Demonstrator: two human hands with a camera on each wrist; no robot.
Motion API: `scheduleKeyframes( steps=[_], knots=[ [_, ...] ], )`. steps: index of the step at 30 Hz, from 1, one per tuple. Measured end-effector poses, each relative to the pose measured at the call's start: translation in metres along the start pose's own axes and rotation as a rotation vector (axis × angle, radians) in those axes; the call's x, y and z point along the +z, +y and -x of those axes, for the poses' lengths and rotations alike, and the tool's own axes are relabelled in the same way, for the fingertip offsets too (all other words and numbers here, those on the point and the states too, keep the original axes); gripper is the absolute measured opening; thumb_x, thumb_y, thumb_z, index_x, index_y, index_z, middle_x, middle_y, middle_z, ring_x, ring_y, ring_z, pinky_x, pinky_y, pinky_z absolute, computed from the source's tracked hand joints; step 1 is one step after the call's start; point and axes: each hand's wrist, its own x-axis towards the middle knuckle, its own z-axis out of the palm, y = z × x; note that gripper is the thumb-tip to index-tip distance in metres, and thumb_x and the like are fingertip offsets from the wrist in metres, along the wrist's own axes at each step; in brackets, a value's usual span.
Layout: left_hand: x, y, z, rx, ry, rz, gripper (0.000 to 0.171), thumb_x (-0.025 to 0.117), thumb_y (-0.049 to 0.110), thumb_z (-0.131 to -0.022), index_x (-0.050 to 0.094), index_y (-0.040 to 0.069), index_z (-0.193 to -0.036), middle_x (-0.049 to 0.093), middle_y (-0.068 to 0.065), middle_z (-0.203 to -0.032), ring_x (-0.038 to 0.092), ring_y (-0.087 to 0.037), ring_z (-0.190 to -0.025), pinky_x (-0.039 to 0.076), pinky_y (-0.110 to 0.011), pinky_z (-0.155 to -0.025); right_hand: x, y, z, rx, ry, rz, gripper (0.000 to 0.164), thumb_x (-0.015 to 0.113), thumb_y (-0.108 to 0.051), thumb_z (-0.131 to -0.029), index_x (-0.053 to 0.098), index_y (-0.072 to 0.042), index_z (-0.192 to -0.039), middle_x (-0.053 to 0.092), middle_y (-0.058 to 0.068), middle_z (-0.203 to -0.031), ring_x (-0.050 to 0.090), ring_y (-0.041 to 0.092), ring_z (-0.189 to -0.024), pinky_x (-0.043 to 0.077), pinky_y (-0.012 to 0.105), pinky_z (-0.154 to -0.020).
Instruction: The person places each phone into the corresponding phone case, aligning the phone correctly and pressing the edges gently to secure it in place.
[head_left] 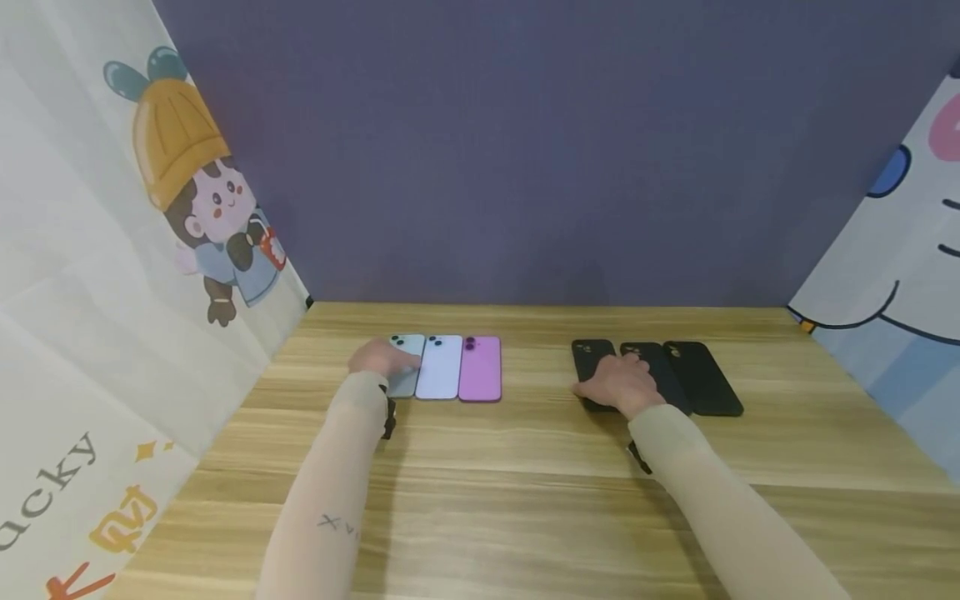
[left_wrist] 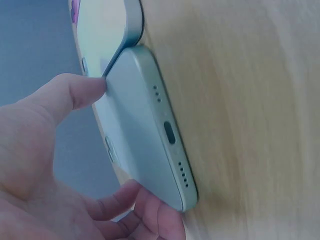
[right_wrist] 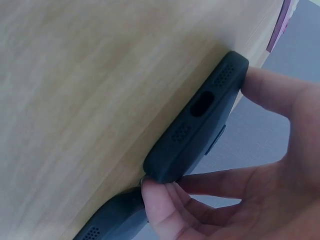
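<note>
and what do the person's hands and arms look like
The left hand and right hand are ungloved. Each wrist has what looks like a pale band and a small dark piece. The left forearm, marked with a dark X, and right forearm look sleeveless.

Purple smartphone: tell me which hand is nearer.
Left. The left hand grips the pale green smartphone, with one whitish smartphone between it and the purple smartphone; the right hand, farther off to its right, grips the leftmost black phone case.
</note>
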Motion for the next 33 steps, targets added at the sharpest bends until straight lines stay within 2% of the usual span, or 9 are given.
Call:
scheduleKeyframes(
  steps=[8,13,19,24,26,27,29,31,33],
  knots=[
    [0.004,0.002,0.0,-0.022,0.024,-0.059,0.078,0.068,0.055,-0.087,0.059,-0.007,-0.132,0.06,-0.025,-0.131,0.057,-0.031,-0.107,0.045,-0.044,-0.097,0.0,0.001,0.0,0.002,-0.003,0.003,0.085,0.065,-0.053,-0.093,0.047,0.015,-0.14,0.015,0.052,-0.148,0.025,0.066,-0.134,0.045,0.066,-0.093],
    [0.006,0.002,-0.002,-0.038,0.02,-0.052,0.081,0.067,0.057,-0.087,0.056,-0.008,-0.135,0.059,-0.025,-0.132,0.056,-0.032,-0.11,0.044,-0.045,-0.1,0.0,0.001,0.0,0.002,-0.001,-0.004,0.083,0.065,-0.051,-0.093,0.049,0.016,-0.139,0.013,0.053,-0.149,0.022,0.067,-0.135,0.045,0.067,-0.093],
    [0.005,-0.003,-0.007,-0.01,-0.014,0.018,0.081,0.07,0.052,-0.086,0.053,-0.009,-0.137,0.058,-0.026,-0.134,0.057,-0.034,-0.111,0.048,-0.044,-0.098,-0.002,0.002,0.0,-0.005,0.001,0.004,0.082,0.064,-0.051,-0.094,0.049,0.016,-0.139,0.012,0.053,-0.149,0.02,0.068,-0.136,0.044,0.068,-0.094],
    [-0.004,-0.008,-0.011,0.026,-0.105,0.127,0.076,0.071,0.038,-0.089,0.048,-0.013,-0.14,0.05,-0.031,-0.142,0.052,-0.042,-0.126,0.045,-0.05,-0.105,-0.002,0.002,0.002,-0.008,0.008,-0.001,0.08,0.063,-0.051,-0.094,0.051,0.015,-0.137,0.014,0.053,-0.148,0.023,0.067,-0.135,0.046,0.067,-0.092],
    [-0.008,-0.01,-0.013,0.02,-0.13,0.167,0.072,0.071,0.033,-0.092,0.046,-0.013,-0.141,0.047,-0.032,-0.144,0.049,-0.043,-0.13,0.043,-0.051,-0.108,-0.002,0.003,0.002,-0.006,0.01,-0.008,0.079,0.063,-0.052,-0.094,0.053,0.015,-0.135,0.015,0.053,-0.148,0.026,0.067,-0.133,0.046,0.066,-0.089],
    [-0.01,-0.012,-0.014,0.017,-0.136,0.173,0.068,0.07,0.031,-0.092,0.047,-0.013,-0.139,0.048,-0.032,-0.143,0.05,-0.042,-0.129,0.044,-0.05,-0.108,-0.003,0.003,0.003,-0.005,0.01,-0.011,0.078,0.063,-0.052,-0.094,0.054,0.015,-0.134,0.016,0.053,-0.147,0.027,0.067,-0.132,0.046,0.066,-0.089],
    [-0.011,-0.016,-0.017,0.004,-0.133,0.192,0.057,0.068,0.027,-0.093,0.052,-0.012,-0.132,0.055,-0.029,-0.131,0.056,-0.037,-0.115,0.05,-0.044,-0.098,-0.003,0.002,0.003,-0.004,0.01,-0.015,0.077,0.063,-0.052,-0.094,0.055,0.014,-0.133,0.018,0.053,-0.146,0.03,0.066,-0.13,0.046,0.066,-0.088],
    [-0.011,-0.022,-0.02,-0.015,-0.129,0.253,0.042,0.067,0.022,-0.094,0.057,-0.01,-0.12,0.061,-0.022,-0.107,0.06,-0.029,-0.09,0.053,-0.036,-0.078,-0.003,0.001,0.004,-0.002,0.006,-0.017,0.078,0.064,-0.052,-0.093,0.054,0.014,-0.134,0.02,0.053,-0.145,0.033,0.065,-0.127,0.046,0.066,-0.088],
    [-0.011,-0.028,-0.023,-0.031,-0.134,0.332,0.029,0.064,0.017,-0.095,0.059,-0.007,-0.11,0.056,-0.011,-0.082,0.051,-0.02,-0.067,0.046,-0.029,-0.06,-0.003,0.0,0.004,0.001,0.002,-0.018,0.079,0.065,-0.053,-0.092,0.054,0.014,-0.134,0.025,0.052,-0.143,0.037,0.064,-0.124,0.046,0.065,-0.086]
  ],
)
